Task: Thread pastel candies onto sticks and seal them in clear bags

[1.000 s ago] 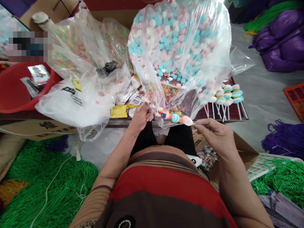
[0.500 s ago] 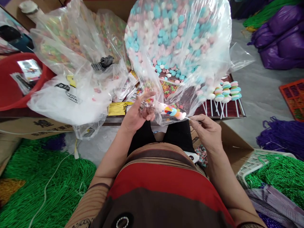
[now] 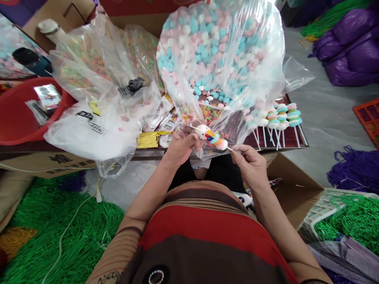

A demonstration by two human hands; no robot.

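Observation:
A marshmallow lollipop [image 3: 218, 142] sits at the table's front edge, its upper part inside a clear printed wrapper [image 3: 209, 135]. My left hand [image 3: 182, 149] is closed, thumb and fingers pinching the wrapper around the lollipop's top end. With thumb and forefinger, my right hand [image 3: 251, 162] grips the thin white stick at its lower end. Just behind my hands lies a clear bag [image 3: 220, 51] full of pink, blue and white marshmallows. To the right, several finished marshmallow lollipops [image 3: 278, 116] lie with sticks toward me.
Yellow twist ties [image 3: 148, 140] and printed packets [image 3: 160, 114] lie left of my hands. A white plastic bag [image 3: 91, 130] and a red basin [image 3: 17, 110] stand further left. An open cardboard box [image 3: 296, 185] and a white crate [image 3: 314, 213] are on the right floor.
My left hand's raised, spread fingers have closed on the wrapper by the lollipop's top. The lollipop and my right hand have shifted slightly left and down in view.

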